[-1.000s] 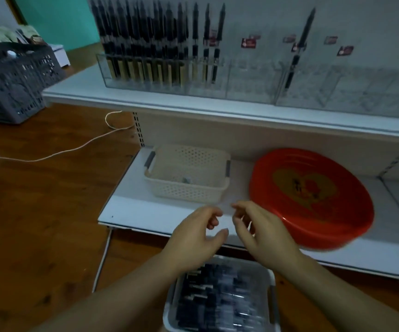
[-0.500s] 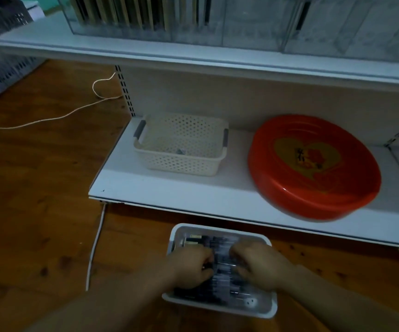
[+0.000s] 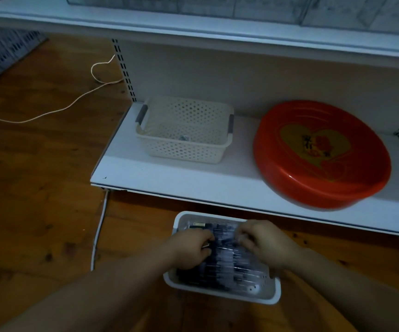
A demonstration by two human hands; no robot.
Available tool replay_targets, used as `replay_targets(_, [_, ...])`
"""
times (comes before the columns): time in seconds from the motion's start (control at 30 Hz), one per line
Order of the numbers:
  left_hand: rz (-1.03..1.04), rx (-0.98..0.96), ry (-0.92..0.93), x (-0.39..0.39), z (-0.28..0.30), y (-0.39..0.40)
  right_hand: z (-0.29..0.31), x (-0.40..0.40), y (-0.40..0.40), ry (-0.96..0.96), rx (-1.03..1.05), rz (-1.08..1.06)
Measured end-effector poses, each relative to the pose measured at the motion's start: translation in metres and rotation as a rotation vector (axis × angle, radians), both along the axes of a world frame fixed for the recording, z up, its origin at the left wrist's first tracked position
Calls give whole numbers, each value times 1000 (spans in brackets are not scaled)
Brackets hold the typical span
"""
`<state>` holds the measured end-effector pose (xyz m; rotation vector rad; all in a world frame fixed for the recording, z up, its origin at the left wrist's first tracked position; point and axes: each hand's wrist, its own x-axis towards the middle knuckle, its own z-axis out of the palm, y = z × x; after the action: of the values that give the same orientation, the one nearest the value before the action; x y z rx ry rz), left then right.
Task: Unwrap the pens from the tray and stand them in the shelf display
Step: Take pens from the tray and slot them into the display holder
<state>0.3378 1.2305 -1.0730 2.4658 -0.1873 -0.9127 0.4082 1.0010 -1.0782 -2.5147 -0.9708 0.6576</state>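
This looks like a shop — long white metal shelves (image 3: 217, 185) with slotted rails at the back, clear display boxes (image 3: 265, 6) on the upper shelf, and a tray (image 3: 220, 292) full of wrapped pens (image 3: 227, 259) waiting on the wooden floor (image 3: 38, 200).

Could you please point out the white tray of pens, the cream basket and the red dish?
white tray (image 3: 269, 298): head view, near right rim.
cream basket (image 3: 181, 153): head view, front wall.
red dish (image 3: 277, 173): head view, left rim.

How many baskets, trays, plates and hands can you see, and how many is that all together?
Baskets: 2, the cream basket on the lower shelf and a grey basket on the floor at the far left.
Trays: 1, the white tray of wrapped pens.
Plates: 1, the red plate.
Hands: 2, the left hand and the right hand.
Total: 6.
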Motion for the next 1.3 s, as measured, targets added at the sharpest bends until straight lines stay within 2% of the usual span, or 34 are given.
replay_targets(0.23, [151,-143,-157,12,19,11,40,11,6,113,458,-422])
replay_targets(0.4, [285,-310,-290,19,46,9,79,13,33,131,806,-574])
replay_targets(0.5, [368,-367,-375,23,60,10,95,17,44,124,916,-595])
replay_targets(1.07, [554,-509,-751,45,154,8,205,37,76,-239,1047,-468])
replay_targets(1.3, [553,-491,-944,56,198,10,257,47,82,-309,1027,-408])
